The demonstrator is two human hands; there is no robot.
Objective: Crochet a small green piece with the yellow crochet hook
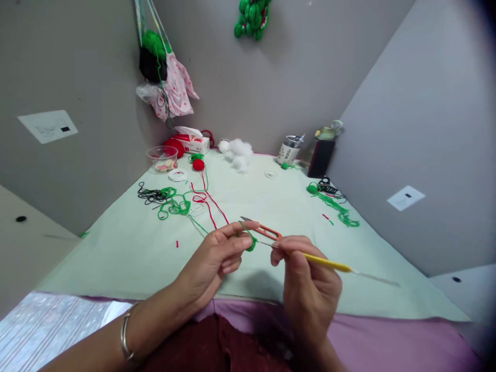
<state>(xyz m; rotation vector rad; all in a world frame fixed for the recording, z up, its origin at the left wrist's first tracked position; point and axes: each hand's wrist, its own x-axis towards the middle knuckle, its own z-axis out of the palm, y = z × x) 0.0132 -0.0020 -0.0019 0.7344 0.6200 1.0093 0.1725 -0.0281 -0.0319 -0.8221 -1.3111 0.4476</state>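
Note:
My left hand [217, 256] pinches a small green crochet piece [251, 244] between thumb and fingers, with green yarn running up over the index finger. In my right hand [310, 284] is a crochet hook [327, 262] with a yellow handle, held like a pen. The hook's thin metal tip reaches to the edge of the green piece; whether it is inside a stitch I cannot tell. Just behind both hands, orange thread snips [269, 232] lie on the pale green cloth [240, 194]. A green strand [199, 225] trails from the left hand toward tangled green yarn [176, 204].
Red yarn strands [211, 199] lead back to a red ball [198, 164]. Black yarn [151, 194] and a clear tub [163, 159] are on the left. White stuffing [238, 152] sits at the back. A phone [321, 158], pen can [289, 150] and scissors [327, 186] are on the right.

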